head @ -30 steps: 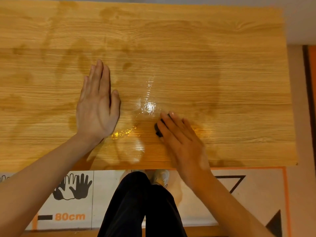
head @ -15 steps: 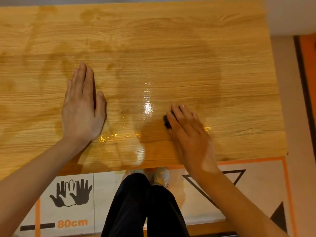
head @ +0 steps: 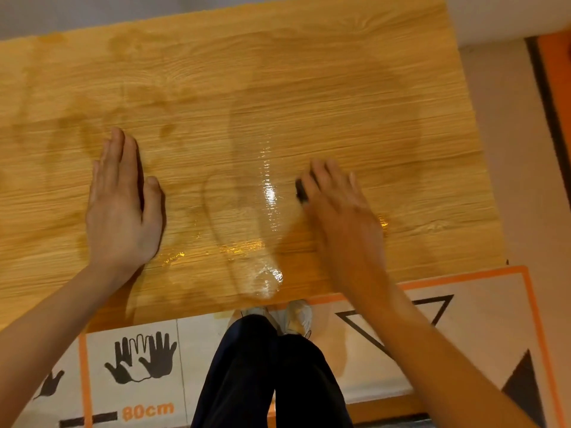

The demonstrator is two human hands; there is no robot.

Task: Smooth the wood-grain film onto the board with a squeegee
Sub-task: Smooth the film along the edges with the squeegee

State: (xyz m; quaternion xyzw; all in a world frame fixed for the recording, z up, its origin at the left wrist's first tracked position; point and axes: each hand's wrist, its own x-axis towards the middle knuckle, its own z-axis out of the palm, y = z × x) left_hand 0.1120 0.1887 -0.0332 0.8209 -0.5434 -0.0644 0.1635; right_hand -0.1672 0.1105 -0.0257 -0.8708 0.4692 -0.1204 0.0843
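Note:
A wide board (head: 355, 97) covered in glossy light wood-grain film fills the upper view, with darker blotches and a shiny glare streak near its middle. My left hand (head: 122, 205) lies flat on the film at the left, fingers together and pointing away. My right hand (head: 338, 202) presses a small black squeegee (head: 301, 189) onto the film right of the glare; only the tool's left end shows under the fingers.
The board's near edge (head: 370, 290) runs just above my dark trousers and light shoes (head: 296, 313). Below lies a floor mat (head: 145, 359) with hand prints, a triangle and "80cm". An orange strip (head: 556, 72) runs down the right.
My right hand has slid the squeegee to the right across the film, away from the glare. My left hand has stayed flat in the same place on the board.

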